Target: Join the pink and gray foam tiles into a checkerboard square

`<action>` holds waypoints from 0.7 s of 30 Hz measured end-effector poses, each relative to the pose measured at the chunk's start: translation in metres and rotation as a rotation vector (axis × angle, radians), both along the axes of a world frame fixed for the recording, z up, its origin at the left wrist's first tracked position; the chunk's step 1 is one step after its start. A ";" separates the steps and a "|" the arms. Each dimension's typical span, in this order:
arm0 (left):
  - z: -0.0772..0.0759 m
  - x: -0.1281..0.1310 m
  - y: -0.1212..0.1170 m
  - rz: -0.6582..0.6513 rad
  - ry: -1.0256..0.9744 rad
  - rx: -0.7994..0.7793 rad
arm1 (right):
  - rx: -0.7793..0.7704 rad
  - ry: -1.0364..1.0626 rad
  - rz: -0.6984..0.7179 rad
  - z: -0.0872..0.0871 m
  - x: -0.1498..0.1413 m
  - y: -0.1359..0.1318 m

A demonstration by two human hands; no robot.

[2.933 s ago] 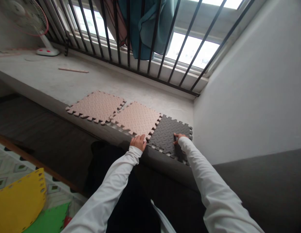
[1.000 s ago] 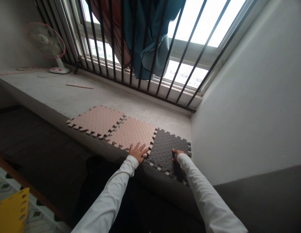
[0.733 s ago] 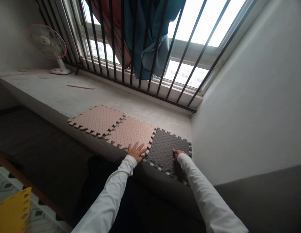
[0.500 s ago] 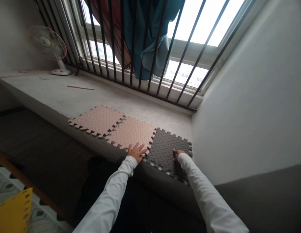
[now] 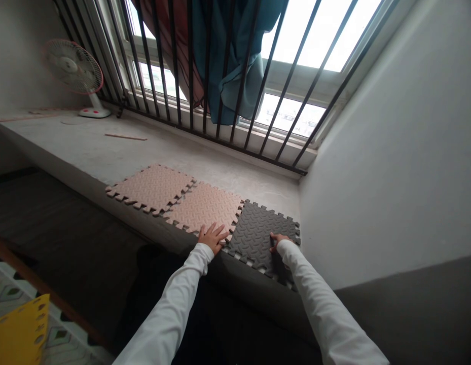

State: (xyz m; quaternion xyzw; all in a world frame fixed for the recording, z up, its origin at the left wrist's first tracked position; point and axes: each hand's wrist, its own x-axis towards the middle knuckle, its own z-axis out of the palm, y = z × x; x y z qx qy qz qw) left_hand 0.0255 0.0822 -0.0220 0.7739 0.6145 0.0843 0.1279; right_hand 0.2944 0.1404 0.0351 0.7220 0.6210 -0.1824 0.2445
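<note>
Left hand point(image 5: 213, 238): palm down, fingers spread, resting on the near right corner of the middle pink interlocking foam tile point(image 5: 207, 205); nothing gripped. Right hand point(image 5: 280, 243): thumb and a finger on the dark grey interlocking foam tile point(image 5: 256, 230), the remainder behind the sleeve point(image 5: 319, 299); cannot tell whether it pinches or only presses.

Tile positions: one row along the near edge of the ledge point(image 5: 83, 139), grey at the right end beside the wall point(image 5: 391, 152), the other pink tile point(image 5: 153, 187) at the left. Toothed edges run close together; whether the teeth are locked cannot be made out.

Handling (estimate): light, soft, bendable; raised tread pattern should give good friction. Teeth are probably the weak part and could tear. Best hold: thumb above and fingers below a solid edge portion, or flat pressure near a seam.

Surface: pale, smooth-looking, with a thin strip point(image 5: 125, 137) lying farther back.

Room: fan point(image 5: 73, 68) at the ledge's far left; dark railing point(image 5: 210, 135) behind; curtain point(image 5: 216, 61) and bright window point(image 5: 288, 114) beyond. Yellow sheet point(image 5: 22, 327) at lower left.
</note>
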 end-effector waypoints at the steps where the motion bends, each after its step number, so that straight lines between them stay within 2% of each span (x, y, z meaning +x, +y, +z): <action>1: 0.000 0.000 0.000 0.003 -0.002 0.001 | 0.002 0.001 0.000 0.000 0.000 0.000; 17: -0.002 0.001 -0.001 0.024 0.014 -0.003 | 0.014 0.001 -0.010 -0.006 0.002 0.001; 21: -0.004 -0.001 0.000 0.010 0.021 -0.052 | 0.000 -0.001 -0.022 -0.007 0.003 0.004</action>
